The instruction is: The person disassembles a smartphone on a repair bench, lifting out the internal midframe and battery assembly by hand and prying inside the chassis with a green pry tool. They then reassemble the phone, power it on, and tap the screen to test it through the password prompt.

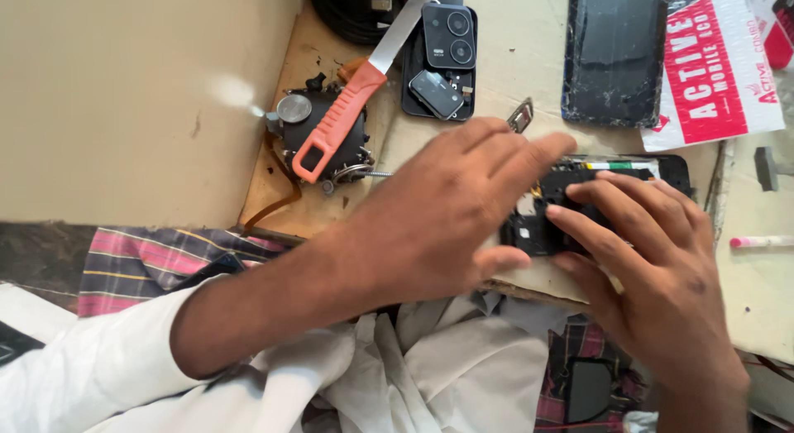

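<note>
An opened black phone (542,210) with its back off lies flat near the front edge of the workbench (529,77), its inner parts showing. My left hand (447,205) reaches over it from the left, fingers stretched flat across its top left part. My right hand (641,243) presses down on the phone's middle and right part with its fingertips. Most of the phone is hidden under both hands.
An orange-handled knife (343,119) rests on a round black device (318,135) at the left. A black back cover with camera cut-outs (442,57) lies behind. A cracked dark screen (612,52) and a red-and-white packet (715,61) sit at the back right. White cloth (438,367) covers my lap.
</note>
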`<state>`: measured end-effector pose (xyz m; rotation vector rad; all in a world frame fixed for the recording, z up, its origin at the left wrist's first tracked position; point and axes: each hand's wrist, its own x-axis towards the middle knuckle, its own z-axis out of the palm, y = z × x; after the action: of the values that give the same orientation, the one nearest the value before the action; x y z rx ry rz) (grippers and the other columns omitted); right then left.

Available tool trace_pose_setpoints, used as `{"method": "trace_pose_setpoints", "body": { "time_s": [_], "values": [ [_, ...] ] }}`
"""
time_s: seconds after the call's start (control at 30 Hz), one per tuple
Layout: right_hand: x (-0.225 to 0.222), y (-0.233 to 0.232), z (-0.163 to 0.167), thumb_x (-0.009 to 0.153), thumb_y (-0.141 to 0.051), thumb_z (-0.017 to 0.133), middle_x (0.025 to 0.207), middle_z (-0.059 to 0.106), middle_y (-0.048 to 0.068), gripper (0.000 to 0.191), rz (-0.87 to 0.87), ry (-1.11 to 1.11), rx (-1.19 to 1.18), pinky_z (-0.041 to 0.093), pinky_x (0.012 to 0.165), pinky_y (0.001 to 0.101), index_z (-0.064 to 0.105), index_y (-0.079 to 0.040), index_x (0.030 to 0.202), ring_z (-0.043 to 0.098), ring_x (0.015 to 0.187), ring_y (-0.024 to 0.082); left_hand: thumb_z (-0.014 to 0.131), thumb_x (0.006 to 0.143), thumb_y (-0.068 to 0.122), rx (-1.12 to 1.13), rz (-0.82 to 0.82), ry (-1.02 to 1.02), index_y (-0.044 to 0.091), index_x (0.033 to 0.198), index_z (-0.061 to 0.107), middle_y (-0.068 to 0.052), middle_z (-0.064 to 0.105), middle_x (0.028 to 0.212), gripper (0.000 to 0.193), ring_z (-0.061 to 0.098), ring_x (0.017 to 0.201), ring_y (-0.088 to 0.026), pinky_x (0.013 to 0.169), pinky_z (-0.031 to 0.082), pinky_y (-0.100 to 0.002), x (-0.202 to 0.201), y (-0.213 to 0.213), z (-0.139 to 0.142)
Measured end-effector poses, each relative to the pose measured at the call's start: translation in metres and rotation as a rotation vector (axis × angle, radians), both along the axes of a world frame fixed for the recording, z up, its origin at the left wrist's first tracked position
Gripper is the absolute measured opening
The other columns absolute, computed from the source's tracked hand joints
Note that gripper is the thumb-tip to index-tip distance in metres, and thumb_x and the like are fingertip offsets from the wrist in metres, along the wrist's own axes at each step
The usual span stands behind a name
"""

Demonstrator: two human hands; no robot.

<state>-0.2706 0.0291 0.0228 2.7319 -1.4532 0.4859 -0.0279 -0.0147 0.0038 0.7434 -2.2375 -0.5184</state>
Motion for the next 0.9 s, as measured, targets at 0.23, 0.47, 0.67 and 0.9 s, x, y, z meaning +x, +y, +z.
{"method": "trace_pose_setpoints", "body": {
  "time_s": [0.23,0.47,0.67,0.9],
  "values": [
    [-0.018,0.025,0.007,0.089,-0.010,0.070,0.140,0.065,0.007,0.037,-0.089,0.026,0.031,0.037,0.116,0.0495,0.070,-0.013,0.126,0.054,0.140,0.030,0.089,0.072,0.025,0.017,-0.065,0.011,-0.003,0.140,0.047,-0.017,0.065,0.117,0.084,0.056,0.125,-0.035,0.109,0.042,-0.048,-0.012,0.001,-0.014],
    [0.014,0.047,-0.001,0.082,0.001,0.076,0.129,0.065,0.016,0.035,-0.206,-0.276,-0.031,0.050,0.106,0.0458,0.069,-0.003,0.115,0.062,0.124,0.034,0.083,0.079,0.012,0.011,-0.101,0.068,0.001,0.115,0.068,-0.013,0.067,0.119,0.041,0.058,0.122,-0.032,0.108,0.045,-0.045,-0.010,-0.004,-0.015],
    [0.026,0.050,-0.012,0.089,0.002,0.080,0.120,0.072,0.016,0.021,-0.221,-0.241,-0.102,0.055,0.109,0.0434,0.075,-0.001,0.109,0.070,0.126,0.034,0.069,0.090,0.014,-0.383,0.006,0.042,-0.004,0.099,0.071,-0.018,0.063,0.127,0.020,0.056,0.123,-0.030,0.112,0.042,-0.043,-0.008,0.004,-0.012],
    [0.027,0.044,-0.002,0.084,-0.001,0.080,0.111,0.072,0.017,0.017,-0.168,-0.148,-0.083,0.054,0.108,0.0510,0.075,0.002,0.100,0.069,0.117,0.036,0.065,0.094,0.014,-0.450,-0.046,-0.170,0.000,0.119,0.071,-0.010,0.061,0.127,0.029,0.055,0.130,-0.025,0.119,0.042,-0.040,-0.007,0.009,-0.017]
  ]
}}
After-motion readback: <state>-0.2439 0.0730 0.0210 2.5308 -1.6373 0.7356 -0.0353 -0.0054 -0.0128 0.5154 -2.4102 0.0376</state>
